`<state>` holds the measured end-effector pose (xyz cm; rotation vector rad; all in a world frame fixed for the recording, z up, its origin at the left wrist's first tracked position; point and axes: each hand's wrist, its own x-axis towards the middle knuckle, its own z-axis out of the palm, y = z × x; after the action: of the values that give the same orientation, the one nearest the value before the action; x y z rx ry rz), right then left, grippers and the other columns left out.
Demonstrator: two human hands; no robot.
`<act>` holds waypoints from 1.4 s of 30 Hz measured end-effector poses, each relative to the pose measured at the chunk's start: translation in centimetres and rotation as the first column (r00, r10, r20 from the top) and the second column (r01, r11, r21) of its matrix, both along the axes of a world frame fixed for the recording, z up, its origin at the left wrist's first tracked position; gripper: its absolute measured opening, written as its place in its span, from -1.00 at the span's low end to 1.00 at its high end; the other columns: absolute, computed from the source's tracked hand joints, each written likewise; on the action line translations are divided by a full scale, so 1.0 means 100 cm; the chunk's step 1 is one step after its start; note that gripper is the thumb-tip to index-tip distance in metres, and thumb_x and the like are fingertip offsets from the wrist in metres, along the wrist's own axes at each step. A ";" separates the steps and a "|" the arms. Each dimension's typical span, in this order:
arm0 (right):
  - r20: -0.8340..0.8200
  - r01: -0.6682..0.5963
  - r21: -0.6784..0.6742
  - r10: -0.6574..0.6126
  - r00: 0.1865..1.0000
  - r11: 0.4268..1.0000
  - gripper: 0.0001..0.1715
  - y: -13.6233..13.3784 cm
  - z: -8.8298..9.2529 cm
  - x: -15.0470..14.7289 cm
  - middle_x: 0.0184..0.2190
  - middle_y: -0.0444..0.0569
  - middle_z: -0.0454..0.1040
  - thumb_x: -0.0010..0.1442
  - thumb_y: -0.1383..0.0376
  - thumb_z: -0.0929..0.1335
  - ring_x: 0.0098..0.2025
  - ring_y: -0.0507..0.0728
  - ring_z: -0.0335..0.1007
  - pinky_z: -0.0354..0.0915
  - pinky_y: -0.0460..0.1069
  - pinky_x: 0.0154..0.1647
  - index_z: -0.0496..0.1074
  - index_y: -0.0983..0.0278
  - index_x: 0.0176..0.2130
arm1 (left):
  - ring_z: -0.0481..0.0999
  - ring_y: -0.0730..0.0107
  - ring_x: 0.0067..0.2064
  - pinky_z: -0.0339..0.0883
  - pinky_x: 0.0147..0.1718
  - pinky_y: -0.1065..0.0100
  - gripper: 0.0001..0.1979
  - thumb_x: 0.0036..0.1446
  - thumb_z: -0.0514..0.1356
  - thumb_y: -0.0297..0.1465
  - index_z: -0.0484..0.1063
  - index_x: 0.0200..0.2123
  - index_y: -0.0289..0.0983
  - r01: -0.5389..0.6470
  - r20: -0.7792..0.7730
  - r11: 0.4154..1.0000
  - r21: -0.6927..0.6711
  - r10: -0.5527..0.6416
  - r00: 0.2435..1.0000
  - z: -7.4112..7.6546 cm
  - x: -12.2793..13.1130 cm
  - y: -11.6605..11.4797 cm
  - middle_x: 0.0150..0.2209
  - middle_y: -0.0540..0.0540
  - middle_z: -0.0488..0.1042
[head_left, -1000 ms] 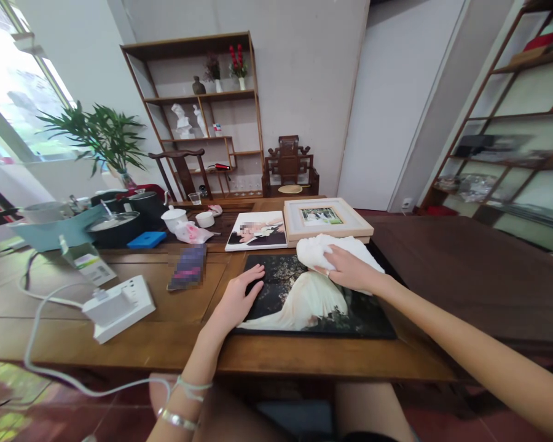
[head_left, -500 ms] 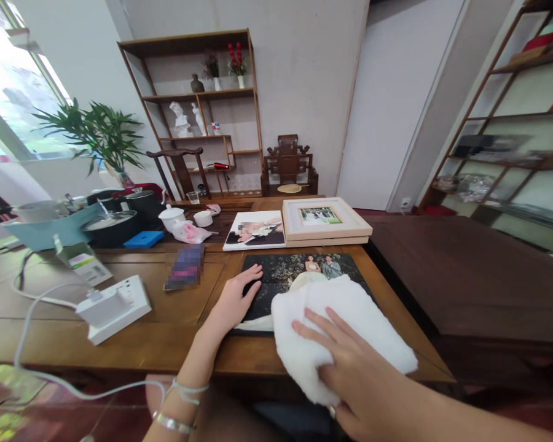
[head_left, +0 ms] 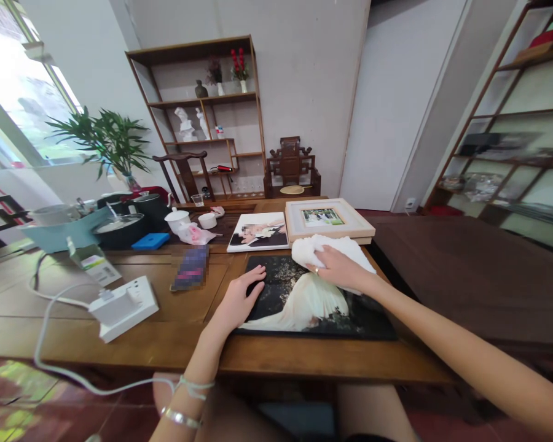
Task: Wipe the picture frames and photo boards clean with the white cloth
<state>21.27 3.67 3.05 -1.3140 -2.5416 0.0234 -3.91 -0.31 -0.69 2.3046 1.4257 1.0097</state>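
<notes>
A large dark photo panel (head_left: 304, 307) with a white-gowned figure lies flat on the wooden table (head_left: 166, 344) in front of me. My left hand (head_left: 238, 301) rests flat on the panel's left edge, fingers stretched out. My right hand (head_left: 337, 268) presses a white cloth (head_left: 325, 248) onto the panel's far part, fingers spread over the cloth.
Behind the panel lie a smaller photo print (head_left: 258, 232) and a light wooden framed picture (head_left: 328, 220). To the left sit a white power strip (head_left: 124, 305) with its cable, a blurred phone (head_left: 190, 269), a blue box (head_left: 150, 240), pots, cups and a plant (head_left: 104, 138). Shelves line the back and right.
My right hand swept the cloth from the panel's far end down to its near edge, then back up to the far end. The left hand stayed on the panel's left edge.
</notes>
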 end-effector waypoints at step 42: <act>0.088 -0.268 -0.098 0.277 0.957 0.958 -0.74 -0.142 -0.006 -0.039 0.24 0.22 0.01 0.04 0.27 0.30 0.24 0.50 -0.22 -0.26 0.40 0.15 0.48 0.33 -0.27 | 0.35 0.27 0.10 0.20 0.10 0.14 -0.71 0.15 0.02 -0.34 0.45 -0.15 -0.29 0.000 -0.014 1.000 0.012 0.000 1.000 -0.002 0.001 0.001 0.02 -0.17 0.42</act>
<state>17.39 -10.48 2.42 -1.0045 -2.8193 0.1258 -3.85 -0.18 -0.87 2.3242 1.4292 1.0069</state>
